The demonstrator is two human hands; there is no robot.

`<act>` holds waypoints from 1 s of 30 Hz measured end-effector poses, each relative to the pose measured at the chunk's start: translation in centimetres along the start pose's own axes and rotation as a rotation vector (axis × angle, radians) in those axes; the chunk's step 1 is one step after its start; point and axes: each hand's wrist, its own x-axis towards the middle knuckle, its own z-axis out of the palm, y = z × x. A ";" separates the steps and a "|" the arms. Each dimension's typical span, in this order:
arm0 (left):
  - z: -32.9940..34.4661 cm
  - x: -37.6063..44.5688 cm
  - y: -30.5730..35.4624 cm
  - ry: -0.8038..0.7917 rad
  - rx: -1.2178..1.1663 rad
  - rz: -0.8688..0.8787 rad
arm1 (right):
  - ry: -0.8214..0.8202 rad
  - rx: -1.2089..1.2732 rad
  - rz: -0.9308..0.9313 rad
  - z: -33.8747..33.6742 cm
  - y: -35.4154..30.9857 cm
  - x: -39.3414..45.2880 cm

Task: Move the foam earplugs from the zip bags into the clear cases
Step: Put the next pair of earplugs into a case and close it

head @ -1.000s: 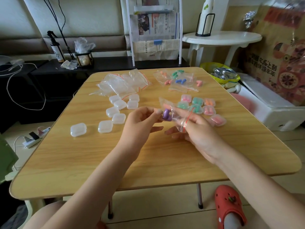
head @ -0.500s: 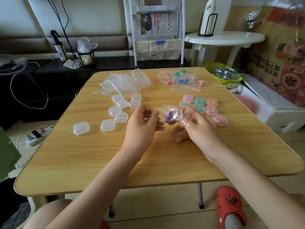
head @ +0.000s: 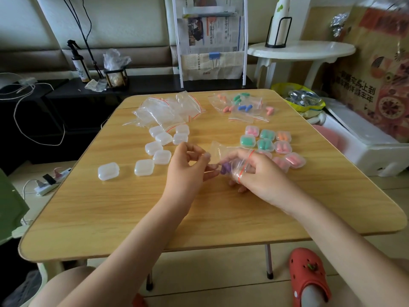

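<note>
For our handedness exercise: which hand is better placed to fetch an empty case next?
Probably the left hand: the empty cases lie on its side, and it only pinches the bag's corner. The right hand grips the bag with the purple earplugs.

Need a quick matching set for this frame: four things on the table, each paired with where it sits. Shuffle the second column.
Things:
1. empty zip bags
2. empty clear cases
3. filled cases
4. purple earplugs

Places:
A. table's right side, nearer than the full bags
B. inside the bag held between both hands
C. far left of the table
D. left of the hands, nearer than the empty bags

Pairs: 1-C, 2-D, 3-A, 4-B
</note>
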 end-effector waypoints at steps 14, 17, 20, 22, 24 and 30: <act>0.6 -0.2 -0.2 -0.042 -0.001 -0.007 | -0.018 -0.158 0.018 -0.2 1.4 0.7; 0.5 -0.1 -0.3 -0.001 -0.014 0.002 | -0.062 -0.259 0.005 -0.5 1.5 0.9; 0.4 0.0 -0.3 0.004 -0.029 0.001 | -0.041 -0.219 -0.043 -0.7 1.6 0.9; 0.2 0.1 -0.3 0.007 -0.046 -0.002 | -0.005 -0.105 -0.068 -0.6 1.5 1.0; 0.1 0.2 -0.4 0.029 -0.071 -0.020 | 0.067 -0.104 -0.117 -0.3 1.5 0.9; -0.1 0.7 -0.2 0.151 -0.132 -0.119 | 0.323 -0.533 -0.457 0.3 1.9 0.5</act>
